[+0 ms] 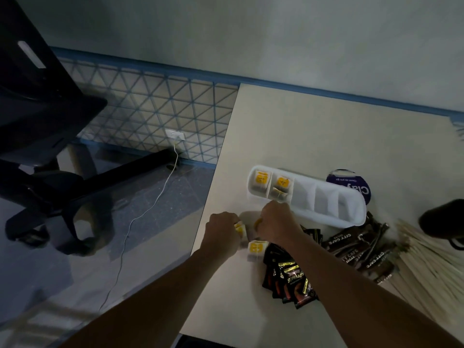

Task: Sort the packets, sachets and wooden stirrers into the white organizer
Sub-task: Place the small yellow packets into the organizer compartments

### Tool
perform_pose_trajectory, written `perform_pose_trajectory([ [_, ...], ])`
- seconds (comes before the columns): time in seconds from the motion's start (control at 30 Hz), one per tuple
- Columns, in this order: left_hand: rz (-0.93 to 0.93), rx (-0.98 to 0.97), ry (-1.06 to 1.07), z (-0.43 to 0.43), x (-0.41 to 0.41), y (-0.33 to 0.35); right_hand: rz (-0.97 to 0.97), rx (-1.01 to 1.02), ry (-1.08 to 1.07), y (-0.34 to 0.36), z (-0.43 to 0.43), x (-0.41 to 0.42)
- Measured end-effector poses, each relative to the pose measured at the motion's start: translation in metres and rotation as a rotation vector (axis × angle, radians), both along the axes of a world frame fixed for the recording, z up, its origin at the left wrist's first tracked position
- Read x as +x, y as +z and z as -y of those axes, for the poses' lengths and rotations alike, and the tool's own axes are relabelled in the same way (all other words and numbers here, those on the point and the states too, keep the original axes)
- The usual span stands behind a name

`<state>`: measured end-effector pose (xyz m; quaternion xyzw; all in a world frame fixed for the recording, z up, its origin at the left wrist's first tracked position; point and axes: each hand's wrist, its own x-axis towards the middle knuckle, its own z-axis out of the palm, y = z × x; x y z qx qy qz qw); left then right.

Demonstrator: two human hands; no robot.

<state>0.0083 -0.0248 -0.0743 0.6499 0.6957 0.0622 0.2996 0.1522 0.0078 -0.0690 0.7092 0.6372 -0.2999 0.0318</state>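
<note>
Head view: the sorting is barely begun. The white organizer (pixel 357 221) lies slantwise on the counter (pixel 301 126), and only the two compartments at its left end are filled, each with yellow-tagged tea bags (pixel 260 180). The other compartments, running to its right end, look bare.

Just in front of the organizer's left end, both hands work close together. The left grip (pixel 222 228) is curled round a tea bag (pixel 239 229), whose yellow tag shows at the knuckles. The right grip (pixel 275 222) is curled too, nearly touching the organizer's front wall. A yellow tag (pixel 258 223) peeps from its thumb side, so it seems to pinch another bag, though most of that is hidden.

Left to sort, all on the counter in front of the organizer:
- a loose tea bag (pixel 256 249), just beneath the two hands;
- a heap of black sachets (pixel 291 277), under the right forearm;
- brown sugar sticks (pixel 356 249), beside the organizer's right end;
- a wide fan of wooden stirrers (pixel 426 262), farther right.

A purple round lid (pixel 351 183) sits behind the organizer, partly hidden by its back wall.
</note>
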Motion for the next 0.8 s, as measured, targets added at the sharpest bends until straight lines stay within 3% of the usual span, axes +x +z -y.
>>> perform_pose_trajectory([
  [0.2,0.035,0.048,-0.111,-0.014,-0.010,0.000,-0.056,0.048,-0.030,0.000,-0.001,-0.005],
  [0.47,0.008,-0.027,-0.339,-0.027,-0.021,-0.002,-0.032,0.057,-0.054,-0.004,-0.001,-0.010],
  [0.8,0.109,0.092,-0.320,-0.079,-0.022,0.038,-0.066,0.042,0.097,0.055,-0.025,0.012],
])
